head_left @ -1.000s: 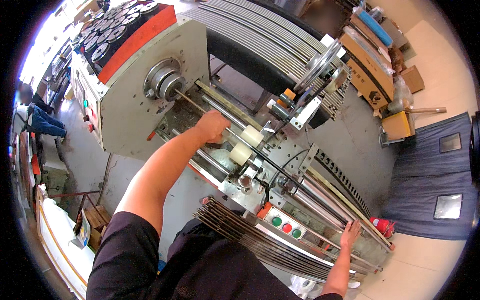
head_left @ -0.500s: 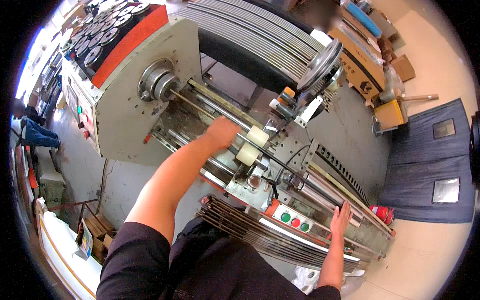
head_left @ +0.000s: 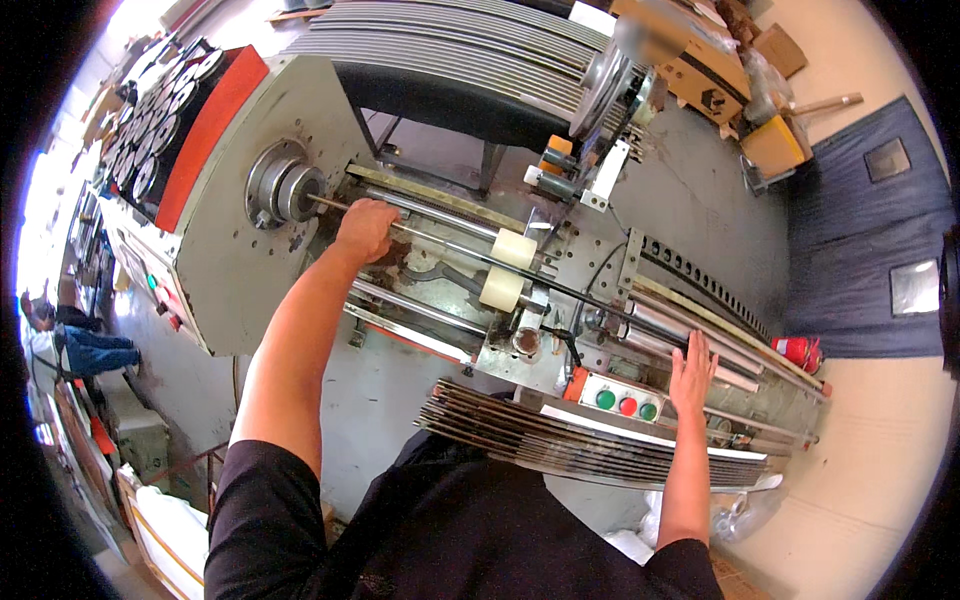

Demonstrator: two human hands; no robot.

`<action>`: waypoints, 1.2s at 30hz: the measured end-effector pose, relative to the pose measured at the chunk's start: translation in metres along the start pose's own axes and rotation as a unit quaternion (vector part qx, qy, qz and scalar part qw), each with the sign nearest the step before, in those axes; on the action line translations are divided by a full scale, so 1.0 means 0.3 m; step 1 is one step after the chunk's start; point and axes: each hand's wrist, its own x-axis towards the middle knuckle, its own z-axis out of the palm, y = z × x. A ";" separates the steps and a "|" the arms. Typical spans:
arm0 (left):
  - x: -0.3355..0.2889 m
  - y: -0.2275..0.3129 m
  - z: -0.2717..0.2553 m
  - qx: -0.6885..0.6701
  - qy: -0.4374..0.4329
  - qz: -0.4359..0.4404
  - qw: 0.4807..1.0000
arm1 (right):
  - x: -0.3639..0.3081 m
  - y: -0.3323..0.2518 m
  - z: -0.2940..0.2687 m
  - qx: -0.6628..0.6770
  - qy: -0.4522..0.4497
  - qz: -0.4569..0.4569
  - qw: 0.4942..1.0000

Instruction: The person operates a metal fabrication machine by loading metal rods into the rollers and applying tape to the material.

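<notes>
My left hand is closed around a long thin metal rod, close to the round chuck on the machine's upright housing. From the chuck the rod runs past two cream-coloured rollers and on to the right. My right hand lies flat with fingers outstretched, against or just over the metal bars at the machine's right end; exact contact is unclear. Under the rod, near the rollers, rests a dark wrench-like tool.
A bundle of dark rods lies along the machine's near side, below a button panel. Beyond the machine, many metal bars fill a rack. A wheel assembly stands at the back. A red extinguisher is at the right.
My left hand has moved left along the rod, closer to the chuck. My right hand stays stretched out over the bars at the right end. The whole view has shifted.
</notes>
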 end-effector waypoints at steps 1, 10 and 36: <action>0.011 0.001 -0.002 0.006 -0.023 -0.009 1.000 | -0.003 -0.014 -0.003 0.002 0.002 -0.001 1.000; 0.058 0.257 -0.007 -0.023 -0.088 0.022 0.996 | -0.025 -0.209 -0.048 0.047 0.040 -0.037 0.997; 0.049 0.004 -0.003 -0.022 -0.108 0.042 0.993 | -0.009 -0.794 -0.073 0.128 0.058 -0.003 0.990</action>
